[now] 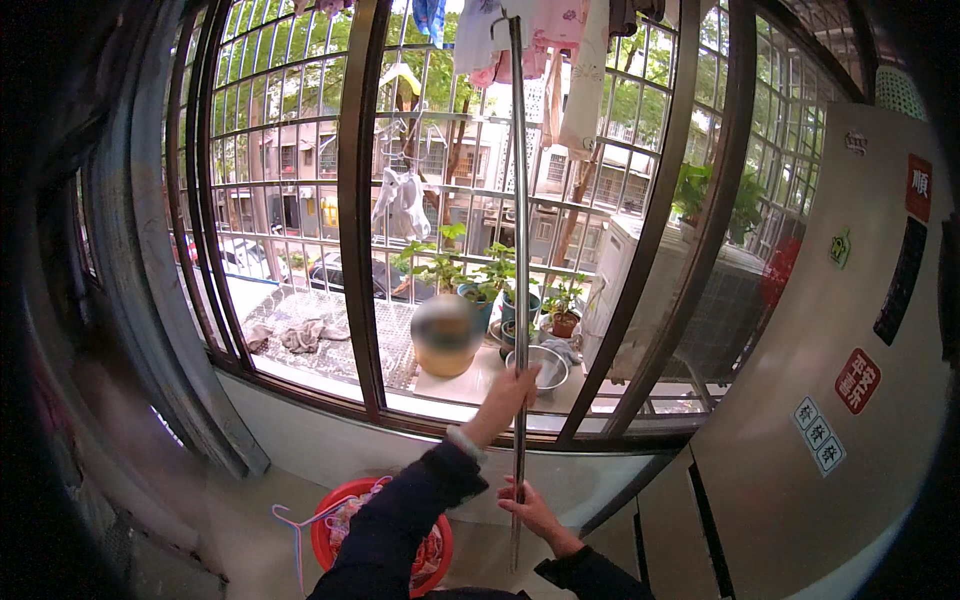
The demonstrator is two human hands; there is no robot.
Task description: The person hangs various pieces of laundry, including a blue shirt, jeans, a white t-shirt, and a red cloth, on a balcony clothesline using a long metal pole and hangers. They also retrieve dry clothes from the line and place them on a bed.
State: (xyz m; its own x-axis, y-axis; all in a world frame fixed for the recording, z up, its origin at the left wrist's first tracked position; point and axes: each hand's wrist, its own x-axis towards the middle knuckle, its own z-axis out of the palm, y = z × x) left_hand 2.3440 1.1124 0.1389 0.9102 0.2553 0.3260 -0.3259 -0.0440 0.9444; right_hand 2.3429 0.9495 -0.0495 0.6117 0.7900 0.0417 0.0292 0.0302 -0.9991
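A long metal clothes pole (519,225) stands almost upright before me, with a hook at its top end. My left hand (504,401) wraps around the pole's lower half at window-sill height. Farther down, my right hand (534,511) has its fingers curled around the same pole, near its bottom end. The hook reaches up to the hanging laundry, where a white garment (476,37) and a pink garment (561,26) hang. Whether the hook touches any of them, I cannot tell. Below my left arm, a red plastic basin (448,547) holds laundry, partly hidden by my sleeve.
A clothes hanger (298,529) sticks out over the basin's left rim. Past the window frame (358,225) are potted plants (480,292), a metal bowl (551,367) and window bars (285,180). At right stands a refrigerator (780,345); a curtain (150,262) hangs left.
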